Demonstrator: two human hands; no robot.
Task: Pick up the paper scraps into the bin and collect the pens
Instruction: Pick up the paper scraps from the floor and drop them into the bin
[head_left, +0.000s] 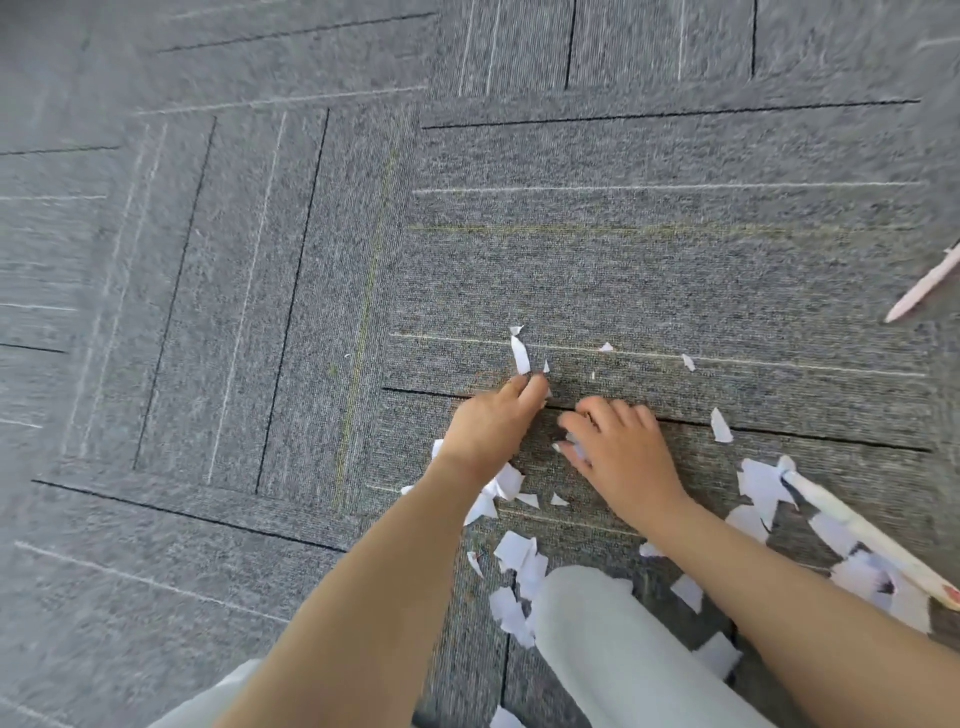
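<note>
Grey carpet tiles (208, 312) with dark and pale lines fill the left of the view. Just left of centre, the left hand (488, 421) is held low over the carpet with its fingers curled together, and a narrow strip of white paper (520, 355) is pinched at the fingertips, standing up toward 12 o'clock. Below that wrist, at 6 o'clock, a cluster of paper scraps (506, 483) lies on the carpet, and more lie beside a pale trouser leg (597, 649) at the bottom. Just beside the left hand, at its 3 o'clock, the right hand (618, 452) is lowered with curled fingers; small white pieces are seen under the palm, but whether they are actually gripped cannot be told. Single scraps (720, 426) are scattered at 1 to 3 o'clock of this hand. At 4 o'clock, a white pen (862, 530) lies across a heap of scraps. At the far right edge, at 2 o'clock, a pinkish pen (924, 286) lies well apart.
</note>
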